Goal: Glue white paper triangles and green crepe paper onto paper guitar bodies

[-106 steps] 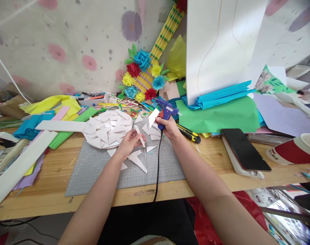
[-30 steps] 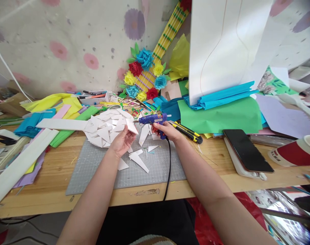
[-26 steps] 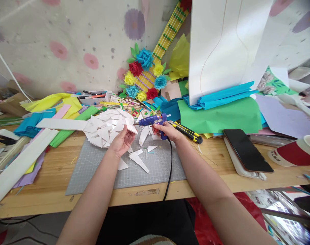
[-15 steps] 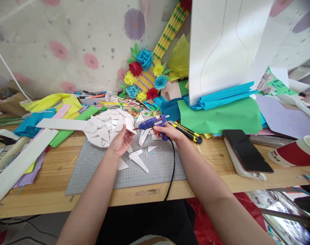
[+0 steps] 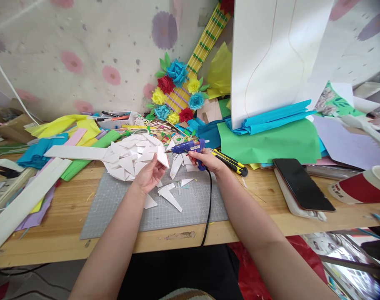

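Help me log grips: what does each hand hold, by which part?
The left hand pinches a white piece by its left edge; the right hand grips the blue glue gun by its handle.

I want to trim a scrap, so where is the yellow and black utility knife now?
In the head view, the utility knife lies right of centre, just right of the right hand, by the near left corner of the green paper.

Black phone (image 5: 303,184) near red-and-white cup (image 5: 361,187), flower-trimmed yellow guitar (image 5: 196,62) before patterned wall (image 5: 124,41)
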The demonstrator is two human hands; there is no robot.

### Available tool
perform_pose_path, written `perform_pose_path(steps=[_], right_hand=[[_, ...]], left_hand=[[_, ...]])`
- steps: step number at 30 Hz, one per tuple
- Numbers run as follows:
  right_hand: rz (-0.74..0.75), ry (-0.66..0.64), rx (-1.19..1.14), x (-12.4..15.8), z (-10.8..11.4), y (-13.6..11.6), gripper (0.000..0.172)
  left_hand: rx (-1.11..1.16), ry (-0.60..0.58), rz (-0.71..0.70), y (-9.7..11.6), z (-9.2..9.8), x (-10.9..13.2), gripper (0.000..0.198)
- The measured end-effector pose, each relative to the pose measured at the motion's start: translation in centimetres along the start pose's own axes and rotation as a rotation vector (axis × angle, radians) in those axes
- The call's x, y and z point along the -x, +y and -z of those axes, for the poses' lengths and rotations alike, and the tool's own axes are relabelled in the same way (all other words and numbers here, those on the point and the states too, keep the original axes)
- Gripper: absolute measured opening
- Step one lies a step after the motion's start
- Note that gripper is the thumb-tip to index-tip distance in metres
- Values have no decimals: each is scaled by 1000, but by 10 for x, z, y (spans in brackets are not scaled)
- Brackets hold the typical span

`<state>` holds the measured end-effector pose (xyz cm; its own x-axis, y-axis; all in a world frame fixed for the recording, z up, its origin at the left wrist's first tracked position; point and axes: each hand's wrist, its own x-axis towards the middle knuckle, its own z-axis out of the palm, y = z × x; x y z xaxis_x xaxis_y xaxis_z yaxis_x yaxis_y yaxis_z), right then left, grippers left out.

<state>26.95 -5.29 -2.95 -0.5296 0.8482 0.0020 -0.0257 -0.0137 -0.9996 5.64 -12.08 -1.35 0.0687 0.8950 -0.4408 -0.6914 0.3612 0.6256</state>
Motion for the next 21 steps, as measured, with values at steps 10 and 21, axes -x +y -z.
perform_pose_path(steps=[10,21], right_hand=[[9,27,-40,-6,2,11,49],[30,-18,-11,-5,1,13,48]], left_hand=[[-48,-37,45,-2,-1,1,20],[-106,-20,28,-5,1,-3,15]])
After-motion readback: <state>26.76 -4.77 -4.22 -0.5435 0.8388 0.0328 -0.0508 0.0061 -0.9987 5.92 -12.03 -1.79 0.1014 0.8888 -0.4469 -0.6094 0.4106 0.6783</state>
